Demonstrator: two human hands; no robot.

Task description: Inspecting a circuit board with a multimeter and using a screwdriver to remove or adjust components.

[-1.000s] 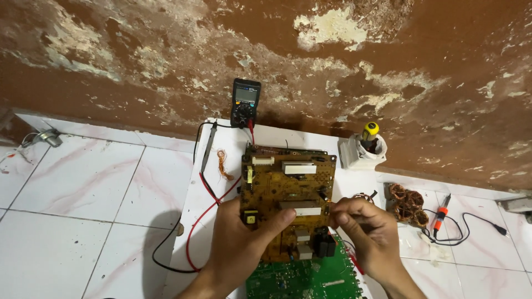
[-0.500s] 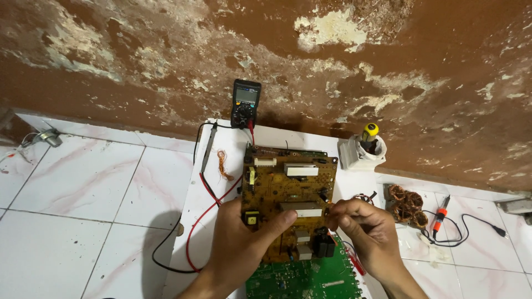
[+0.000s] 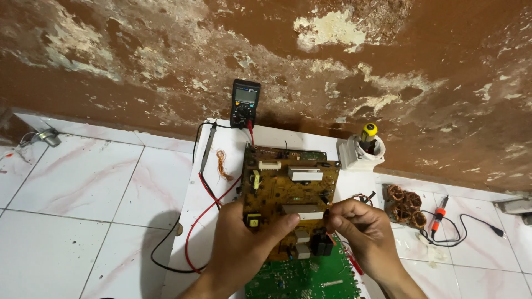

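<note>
Hardly anything has shifted: the left hand still grips the brown circuit board. Right hand pinches its right edge, fingertips closed narrow.

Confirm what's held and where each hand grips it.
Brown circuit board: left hand grips its lower-left edge, thumb on top; right hand pinches at its right edge.

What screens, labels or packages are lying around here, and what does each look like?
Multimeter: propped against the wall behind the boards; black body, small grey rectangular screen above a round dial.
White labels: pale rectangular strips on the brown circuit board that the left hand holds up.
White holder: right of the board by the wall, a yellow-handled tool inside.
No packages visible.
</note>
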